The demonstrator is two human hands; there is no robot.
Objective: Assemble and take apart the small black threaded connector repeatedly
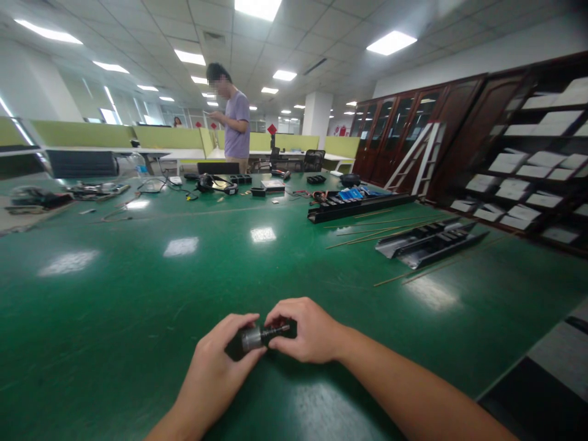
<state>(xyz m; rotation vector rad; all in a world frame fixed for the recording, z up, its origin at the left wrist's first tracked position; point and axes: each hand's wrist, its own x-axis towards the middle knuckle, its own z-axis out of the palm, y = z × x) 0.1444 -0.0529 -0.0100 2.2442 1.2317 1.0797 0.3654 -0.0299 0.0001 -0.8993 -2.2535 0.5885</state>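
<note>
Green worktop (138,294) shining here, and the left hand (214,361) grasps a metal cylinder (252,339)! Its thin shaft (276,331) runs sideways, rightward, between the right hand's (312,331) curled fingers; pinched or loose, can't tell. Metal channels (441,248) lie beyond, right.

Both forearms are bare as far as they show; the left forearm (177,422) appears only as a short stretch below the wrist, the right forearm (404,389) as a longer one, smooth in outline and broadening from a slim wrist; the left grip (219,362) is an ungloved human hand with a broad back and a rounded thumb base; the right grip (312,334) is likewise ungloved, its knuckles softly rounded; the fingernails are too blurred to describe.
</note>
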